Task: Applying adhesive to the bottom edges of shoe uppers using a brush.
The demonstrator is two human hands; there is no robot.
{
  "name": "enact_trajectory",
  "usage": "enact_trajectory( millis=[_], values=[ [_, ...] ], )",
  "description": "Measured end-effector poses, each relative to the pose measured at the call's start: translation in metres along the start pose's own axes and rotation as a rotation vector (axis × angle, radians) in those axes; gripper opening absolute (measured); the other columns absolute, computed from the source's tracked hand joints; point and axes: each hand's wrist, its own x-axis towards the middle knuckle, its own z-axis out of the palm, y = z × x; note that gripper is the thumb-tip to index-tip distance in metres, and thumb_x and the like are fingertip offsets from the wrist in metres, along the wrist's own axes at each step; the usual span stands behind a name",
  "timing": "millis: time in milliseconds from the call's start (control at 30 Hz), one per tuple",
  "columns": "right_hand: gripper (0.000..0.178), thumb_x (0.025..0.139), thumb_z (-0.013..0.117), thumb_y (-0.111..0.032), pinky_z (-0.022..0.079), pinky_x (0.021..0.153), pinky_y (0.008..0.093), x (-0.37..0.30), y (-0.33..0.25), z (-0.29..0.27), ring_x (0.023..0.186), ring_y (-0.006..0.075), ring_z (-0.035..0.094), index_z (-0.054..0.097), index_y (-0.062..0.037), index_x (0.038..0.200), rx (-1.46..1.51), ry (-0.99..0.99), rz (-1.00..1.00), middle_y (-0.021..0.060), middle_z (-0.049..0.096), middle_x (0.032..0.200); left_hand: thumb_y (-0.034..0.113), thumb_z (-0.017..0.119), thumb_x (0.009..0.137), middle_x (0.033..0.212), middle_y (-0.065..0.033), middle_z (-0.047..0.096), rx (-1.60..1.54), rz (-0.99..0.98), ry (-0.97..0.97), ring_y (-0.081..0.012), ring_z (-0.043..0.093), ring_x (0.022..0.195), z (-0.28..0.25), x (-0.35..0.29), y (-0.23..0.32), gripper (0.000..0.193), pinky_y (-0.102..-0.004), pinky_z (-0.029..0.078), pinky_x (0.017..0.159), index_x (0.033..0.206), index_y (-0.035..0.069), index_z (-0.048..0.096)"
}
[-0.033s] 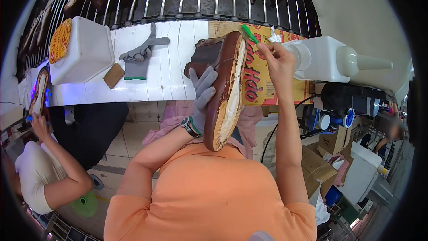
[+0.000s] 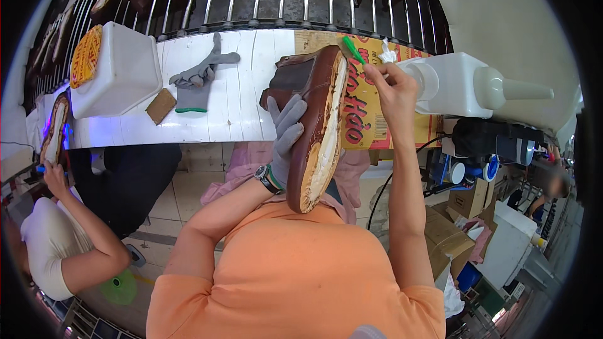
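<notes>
A brown leather boot (image 2: 312,119) is tilted up in front of me, its unfinished underside showing a white middle and a tan rim. A dark panel (image 2: 290,78) is set into its side. My left hand (image 2: 289,127), in a grey glove, is closed round the boot from the left. Bare, my right hand (image 2: 397,88) pinches a small green-handled brush (image 2: 353,50) at the boot's upper end. Whether the bristles touch the boot I cannot tell. Beneath lies a yellow and red cardboard sheet (image 2: 381,127) on the white table (image 2: 239,113).
A grey glove (image 2: 200,78), a brown pad (image 2: 161,107) and a white container (image 2: 122,75) sit to the left. At right lies a white plastic bottle (image 2: 461,81). Behind, a metal roller rack (image 2: 282,0) carries several boots. A co-worker's hand (image 2: 55,176) holds another boot at far left.
The brush and my right hand have shifted very slightly right, away from the boot's upper end. My left hand holds the boot as before.
</notes>
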Motion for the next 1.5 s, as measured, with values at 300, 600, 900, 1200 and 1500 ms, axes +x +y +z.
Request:
enact_trajectory(
  millis=[300,600,900,1200,1500],
  values=[
    [0.022,0.084,0.072,-0.017,0.025,0.046,0.0203,-0.031,-0.008,-0.023,0.052,0.0001,0.038,0.068,0.0010,0.073,0.228,-0.308,0.122,-0.0056,0.051,0.056,0.030,0.083,0.071,0.142,-0.0168,0.038,0.009,-0.006,-0.047,-0.0349,0.040,0.133,-0.002,-0.007,-0.002,0.088,-0.0603,0.005,0.114,0.135,0.014,0.025],
    [0.026,0.087,0.070,-0.019,0.023,0.046,0.0210,-0.010,-0.002,-0.005,0.050,0.0003,0.034,0.066,0.0015,0.071,0.196,-0.148,0.110,-0.0056,0.050,0.057,0.027,0.081,0.073,0.142,-0.0173,0.037,0.047,-0.075,-0.009,-0.0346,0.040,0.133,-0.001,-0.015,-0.001,0.086,-0.0598,0.006,0.114,0.136,0.014,0.025],
    [0.012,0.082,0.073,-0.006,0.030,0.049,0.0203,-0.071,-0.040,-0.025,0.057,0.0017,0.044,0.068,0.0025,0.076,0.419,-0.328,0.160,-0.0025,0.059,0.065,0.024,0.081,0.073,0.143,-0.0176,0.038,0.002,-0.125,-0.032,-0.0347,0.039,0.133,-0.004,-0.011,0.004,0.083,-0.0591,0.008,0.114,0.136,0.013,0.028],
    [0.009,0.075,0.076,-0.002,0.043,0.052,0.0233,-0.092,-0.073,-0.039,0.062,0.0124,0.060,0.068,0.0015,0.080,0.213,-0.495,-0.301,0.0066,0.065,0.073,0.020,0.081,0.074,0.143,-0.0180,0.038,-0.082,-0.347,-0.103,-0.0348,0.039,0.133,-0.012,0.002,0.014,0.080,-0.0584,0.009,0.114,0.135,0.013,0.031],
    [0.013,0.076,0.077,-0.009,0.043,0.054,0.0247,-0.073,-0.070,-0.031,0.058,0.0137,0.056,0.068,-0.0003,0.078,0.142,-0.258,-0.107,0.0068,0.063,0.071,0.027,0.081,0.074,0.144,-0.0171,0.037,-0.169,-0.170,-0.035,-0.0332,0.038,0.133,-0.016,0.008,0.010,0.085,-0.0541,0.012,0.114,0.139,0.011,0.028]
  ],
)
